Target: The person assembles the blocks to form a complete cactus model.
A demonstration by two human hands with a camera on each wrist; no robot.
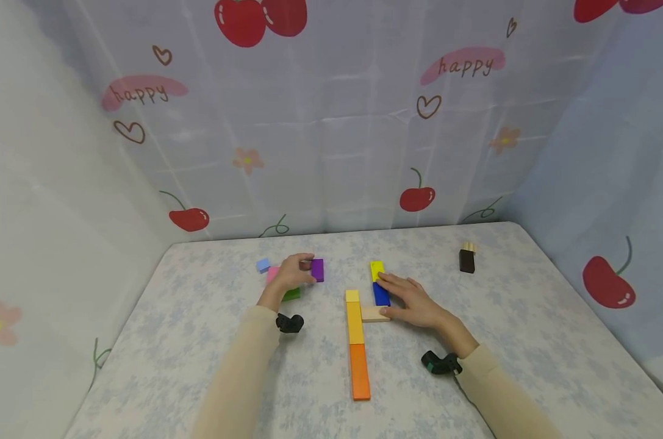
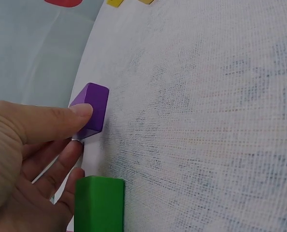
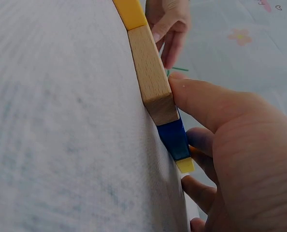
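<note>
My left hand (image 1: 291, 274) pinches a purple block (image 1: 318, 271) at the far side of the table, with the thumb on its near face in the left wrist view. A green block (image 2: 100, 204) lies just below that hand. My right hand (image 1: 417, 303) rests with extended fingers by a blue block (image 1: 382, 295) and a yellow block (image 1: 376, 269). Its thumb touches a plain wooden block (image 1: 372, 314). This wooden block meets the side of a yellow-orange block (image 1: 355, 323), which stands in line with an orange block (image 1: 360, 373) and a pale yellow block (image 1: 352, 296).
A pink block (image 1: 272, 274), partly covered by the left hand, and a light blue block (image 1: 263, 265) lie at the back left. At the back right lies a dark brown block (image 1: 466, 261) with pale pieces at its top. A printed curtain (image 1: 331, 134) hangs behind the table.
</note>
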